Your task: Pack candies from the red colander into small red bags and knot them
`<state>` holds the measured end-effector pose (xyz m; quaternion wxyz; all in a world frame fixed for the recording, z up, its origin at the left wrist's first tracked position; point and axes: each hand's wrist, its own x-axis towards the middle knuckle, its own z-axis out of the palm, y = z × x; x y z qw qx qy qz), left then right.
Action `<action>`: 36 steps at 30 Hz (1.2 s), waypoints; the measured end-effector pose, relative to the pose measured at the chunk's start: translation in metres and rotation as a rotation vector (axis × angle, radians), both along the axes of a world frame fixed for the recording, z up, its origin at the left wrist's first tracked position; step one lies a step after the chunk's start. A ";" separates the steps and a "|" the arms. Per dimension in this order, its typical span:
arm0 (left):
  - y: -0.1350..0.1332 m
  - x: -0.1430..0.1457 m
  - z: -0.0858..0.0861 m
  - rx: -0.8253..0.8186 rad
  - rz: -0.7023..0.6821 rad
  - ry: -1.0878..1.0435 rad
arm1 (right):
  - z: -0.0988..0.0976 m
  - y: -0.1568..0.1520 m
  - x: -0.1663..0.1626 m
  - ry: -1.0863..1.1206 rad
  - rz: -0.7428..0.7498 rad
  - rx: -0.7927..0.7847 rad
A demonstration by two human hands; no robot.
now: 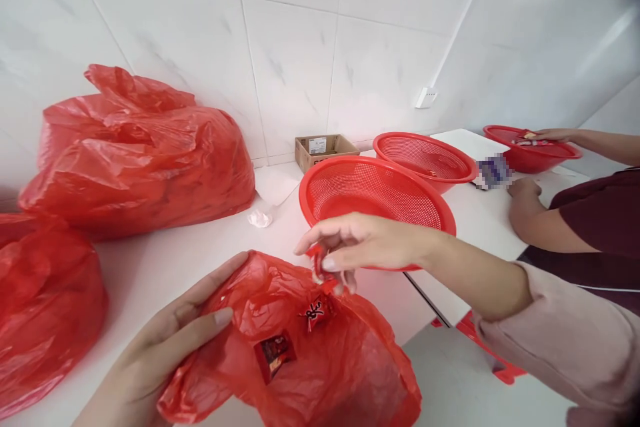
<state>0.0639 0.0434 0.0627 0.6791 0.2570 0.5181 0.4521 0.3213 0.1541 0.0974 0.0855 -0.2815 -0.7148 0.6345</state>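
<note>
My left hand [173, 337] grips the near left edge of an open red plastic bag [350, 373] at the table's front. Two small red candy packets [274, 353] lie inside the bag. My right hand [360, 243] hovers over the bag's mouth and pinches a small red wrapped candy [317, 265] between thumb and fingers. Just behind that hand sits a red mesh basket [375, 190].
Two large stuffed red bags [135, 153] stand at the left on the white table [165, 260]. A cardboard box [325, 149] sits by the tiled wall. A second red basket [425, 155] and a third [530, 147] stand further right, where another person's hands [550, 135] work.
</note>
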 end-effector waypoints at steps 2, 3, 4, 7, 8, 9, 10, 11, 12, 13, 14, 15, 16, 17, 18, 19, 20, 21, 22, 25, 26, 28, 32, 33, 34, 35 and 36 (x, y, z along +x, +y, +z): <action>0.002 -0.002 -0.001 0.023 -0.003 -0.012 | 0.000 -0.008 -0.012 -0.073 -0.075 0.115; 0.003 -0.004 -0.001 0.038 -0.005 -0.014 | -0.001 -0.007 -0.013 -0.108 -0.141 0.205; 0.004 -0.005 -0.002 0.053 -0.007 -0.012 | -0.003 -0.002 -0.009 -0.155 -0.209 0.313; 0.003 -0.008 -0.003 0.068 -0.009 0.003 | -0.014 0.023 0.021 -0.497 -0.286 0.617; 0.002 -0.008 -0.002 0.063 -0.005 0.005 | -0.020 0.032 0.034 -0.687 -0.252 0.649; 0.001 -0.007 -0.002 0.062 0.003 0.007 | -0.028 0.039 0.045 -0.874 -0.192 0.623; 0.000 -0.006 -0.001 0.064 0.012 0.008 | -0.037 0.044 0.054 -1.008 -0.132 0.575; -0.001 -0.005 0.000 0.065 0.022 0.008 | -0.046 0.047 0.061 -1.092 -0.083 0.524; -0.003 -0.004 0.001 0.067 0.028 0.008 | -0.055 0.049 0.065 -1.125 -0.056 0.493; -0.003 -0.003 0.002 0.068 0.032 0.009 | -0.062 0.051 0.067 -1.121 -0.050 0.486; -0.004 -0.002 0.003 0.070 0.032 0.007 | -0.068 0.051 0.067 -1.103 -0.055 0.490; -0.005 -0.002 0.004 0.069 0.031 0.004 | -0.071 0.052 0.066 -1.090 -0.059 0.490; -0.005 -0.001 0.004 0.069 0.033 0.002 | -0.071 0.053 0.065 -1.081 -0.062 0.483; -0.005 -0.001 0.004 0.071 0.038 0.002 | -0.068 0.054 0.064 -1.078 -0.061 0.470; -0.006 -0.002 0.003 0.074 0.045 0.005 | -0.062 0.056 0.063 -1.053 -0.072 0.450; -0.006 -0.002 0.003 0.075 0.048 0.010 | -0.053 0.056 0.062 -0.983 -0.097 0.424; -0.006 -0.003 0.003 0.076 0.048 0.013 | -0.042 0.055 0.061 -0.861 -0.130 0.394; -0.006 -0.003 0.002 0.077 0.047 0.015 | -0.030 0.051 0.059 -0.696 -0.160 0.359; -0.005 -0.003 0.002 0.080 0.045 0.017 | -0.019 0.046 0.055 -0.504 -0.180 0.320; -0.004 -0.002 0.002 0.086 0.045 0.004 | 0.006 0.014 0.030 -0.056 -0.117 0.191; -0.004 -0.001 0.003 0.088 0.046 -0.003 | 0.009 0.001 0.018 0.003 -0.067 0.158; -0.003 0.000 0.004 0.088 0.038 -0.019 | 0.009 -0.022 -0.009 -0.005 0.004 0.161; -0.003 0.001 0.005 0.102 0.027 -0.042 | 0.000 -0.035 -0.037 -0.229 -0.152 0.507; -0.004 0.000 0.004 0.100 0.037 -0.047 | -0.002 -0.028 -0.034 -0.278 -0.216 0.597; -0.004 -0.001 0.003 0.097 0.049 -0.048 | -0.004 -0.018 -0.027 -0.346 -0.273 0.678; -0.005 -0.002 0.002 0.094 0.060 -0.046 | -0.006 -0.007 -0.016 -0.466 -0.312 0.742; -0.006 -0.003 0.001 0.093 0.065 -0.043 | -0.009 0.006 -0.003 -0.631 -0.336 0.792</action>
